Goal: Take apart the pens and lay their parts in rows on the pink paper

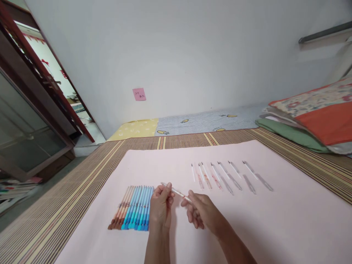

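My left hand (160, 207) pinches one end of a slim, pale pen (178, 192) with small red marks, thumb on top. The thumb and fingers of my right hand (205, 211) close on its other end, so the pen slants down to the right between both hands. Beside my left hand lies a tight row of capped pens (137, 209), brown-orange at the left and blue at the right. Beyond my right hand several white refills with dark tips (250, 169) lie near clear, partly patterned pen barrels (249, 184).
Everything rests on a large pale pink sheet (154, 165) over a striped mat (82, 176). Folded bedding (316, 121) is piled at the right. A white wall (192, 55) with a pink note (139, 94) stands behind, and a doorway opens at the left.
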Available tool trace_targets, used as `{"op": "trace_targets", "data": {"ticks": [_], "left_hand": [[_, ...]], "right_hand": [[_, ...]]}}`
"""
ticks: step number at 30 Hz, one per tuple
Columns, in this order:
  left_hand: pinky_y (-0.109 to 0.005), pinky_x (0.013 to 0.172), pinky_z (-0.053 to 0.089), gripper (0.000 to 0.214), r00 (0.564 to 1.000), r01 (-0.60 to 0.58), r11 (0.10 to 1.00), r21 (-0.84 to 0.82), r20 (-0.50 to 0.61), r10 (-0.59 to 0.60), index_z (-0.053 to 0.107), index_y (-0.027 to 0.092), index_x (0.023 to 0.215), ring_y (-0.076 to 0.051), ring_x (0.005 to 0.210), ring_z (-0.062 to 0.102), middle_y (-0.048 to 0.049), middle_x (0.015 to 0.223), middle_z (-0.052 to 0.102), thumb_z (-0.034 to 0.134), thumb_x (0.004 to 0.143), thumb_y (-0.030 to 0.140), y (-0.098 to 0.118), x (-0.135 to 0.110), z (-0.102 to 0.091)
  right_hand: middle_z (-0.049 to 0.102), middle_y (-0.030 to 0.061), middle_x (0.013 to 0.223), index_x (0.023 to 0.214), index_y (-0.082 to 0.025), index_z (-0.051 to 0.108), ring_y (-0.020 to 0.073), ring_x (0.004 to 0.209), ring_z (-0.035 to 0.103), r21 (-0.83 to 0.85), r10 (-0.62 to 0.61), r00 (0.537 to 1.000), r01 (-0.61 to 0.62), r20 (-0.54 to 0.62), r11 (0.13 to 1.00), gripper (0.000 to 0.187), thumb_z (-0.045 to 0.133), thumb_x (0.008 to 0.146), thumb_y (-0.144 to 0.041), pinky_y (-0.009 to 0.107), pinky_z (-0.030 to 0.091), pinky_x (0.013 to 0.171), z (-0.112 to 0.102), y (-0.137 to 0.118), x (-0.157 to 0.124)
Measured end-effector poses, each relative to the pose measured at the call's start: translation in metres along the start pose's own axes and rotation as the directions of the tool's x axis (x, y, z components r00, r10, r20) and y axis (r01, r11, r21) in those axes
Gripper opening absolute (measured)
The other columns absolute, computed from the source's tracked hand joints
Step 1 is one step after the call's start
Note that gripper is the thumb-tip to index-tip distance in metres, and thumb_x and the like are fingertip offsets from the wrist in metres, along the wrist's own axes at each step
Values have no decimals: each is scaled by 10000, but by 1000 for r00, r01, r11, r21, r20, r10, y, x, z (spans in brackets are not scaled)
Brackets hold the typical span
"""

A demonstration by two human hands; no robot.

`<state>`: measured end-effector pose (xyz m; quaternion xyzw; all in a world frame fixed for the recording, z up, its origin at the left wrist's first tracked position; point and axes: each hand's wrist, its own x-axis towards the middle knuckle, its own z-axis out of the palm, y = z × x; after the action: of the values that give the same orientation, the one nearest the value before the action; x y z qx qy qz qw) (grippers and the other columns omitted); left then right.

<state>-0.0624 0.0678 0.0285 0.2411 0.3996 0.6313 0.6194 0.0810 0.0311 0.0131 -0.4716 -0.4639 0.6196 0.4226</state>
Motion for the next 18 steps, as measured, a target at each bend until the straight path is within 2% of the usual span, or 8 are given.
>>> {"op": "trace_targets", "data": {"ticks": [3, 9, 13, 15, 18], "left_hand": [[-141, 426, 330, 455, 1000, -3, 1000, 17, 9, 2, 516, 172, 606, -40, 433, 427, 35, 496, 578, 929, 528, 345, 1, -1, 1], [-147, 425, 320, 459, 1000, -16, 999, 32, -8, 16, 513, 175, 604, -40, 411, 422, 30, 473, 585, 928, 522, 354, -3, -1, 2], [-147, 416, 306, 470, 1000, -22, 999, 26, -20, 23, 504, 178, 583, -37, 401, 408, 31, 465, 581, 929, 511, 363, -3, 0, 3], [-148, 418, 311, 470, 999, -25, 999, 20, -21, 26, 506, 178, 581, -39, 408, 414, 33, 468, 578, 932, 503, 362, -2, 0, 3], [-149, 421, 325, 463, 999, -30, 999, 17, -18, 30, 524, 174, 590, -44, 420, 424, 36, 472, 572, 937, 488, 357, 1, -1, 2]], "right_hand": [[552, -43, 496, 826, -156, 587, 59, 346, 406, -22, 0, 1000, 0, -11, 1000, 534, 456, 877, -671, 186, 234, 352, 2, 4, 2], [583, -55, 577, 785, -195, 519, 73, 446, 492, -72, -133, 988, 128, -78, 989, 283, 659, 808, -440, 188, 341, 424, 2, 3, 3], [600, -60, 600, 826, -210, 497, 81, 421, 509, -63, -105, 987, 98, -122, 993, 353, 726, 745, -466, 193, 357, 404, 3, 2, 2], [634, -35, 655, 906, -203, 521, 99, 431, 551, -39, -66, 995, 64, -70, 997, 423, 665, 781, -581, 193, 350, 379, 3, 2, 2], [612, -22, 574, 926, -173, 561, 94, 394, 513, -22, -16, 1000, 17, 16, 1000, 538, 426, 886, -693, 189, 300, 359, 4, 4, 1]]}}
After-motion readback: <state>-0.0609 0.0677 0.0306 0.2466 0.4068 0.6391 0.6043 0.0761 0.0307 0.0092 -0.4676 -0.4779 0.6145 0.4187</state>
